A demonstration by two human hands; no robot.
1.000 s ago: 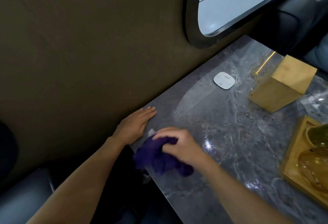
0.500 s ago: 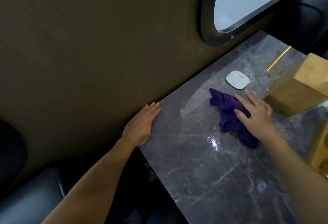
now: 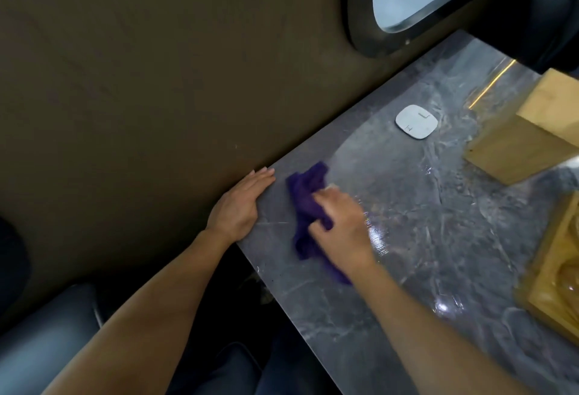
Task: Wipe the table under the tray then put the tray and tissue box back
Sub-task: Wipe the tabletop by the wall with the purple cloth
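My right hand (image 3: 340, 225) bunches its fingers on the purple cloth (image 3: 308, 203), pressing it to the marble table (image 3: 423, 238). My left hand (image 3: 239, 203) lies flat, fingers straight, just beside it at the table's corner. Beyond my fingertips sits a white pad (image 3: 416, 121) — further right the wooden tissue box (image 3: 529, 141) and tray (image 3: 554, 272) crowd the edge.

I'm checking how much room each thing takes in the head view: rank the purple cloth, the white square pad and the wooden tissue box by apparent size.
Largest to smallest:
1. wooden tissue box, though cut off at the frame edge
2. purple cloth, partly hidden under the right hand and nearer the camera
3. white square pad
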